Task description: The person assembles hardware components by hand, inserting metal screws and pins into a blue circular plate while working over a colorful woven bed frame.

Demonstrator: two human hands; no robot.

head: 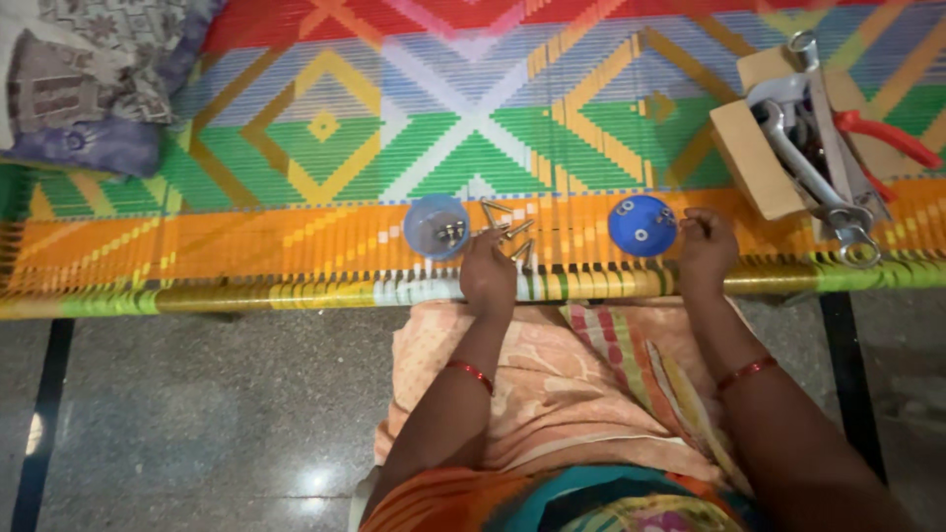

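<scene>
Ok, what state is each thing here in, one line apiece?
Left hand: resting by loose bolts, fingers curled; whether it holds one is unclear.
Right hand: fingers pinched beside the blue lid.
Blue cup: upright, open, small metal parts inside.
Blue lid: flat, nuts on it.
Cardboard box: open, wrenches sticking out.

Far from you stretches a woven cot surface (325, 128) in bright diamonds of red, blue, green, yellow and white, with an orange band along its near edge. Your left hand (488, 276) rests beside a translucent blue cup (437, 227) holding silvery bolts. Your right hand (705, 246) sits by a solid blue lid (641, 226). At far right, a tan cardboard box (754, 158) holds grey metal spanners and red-handled pliers (887, 138). Both your wrists wear red bangles. The floor (197, 414) is speckled grey.
</scene>
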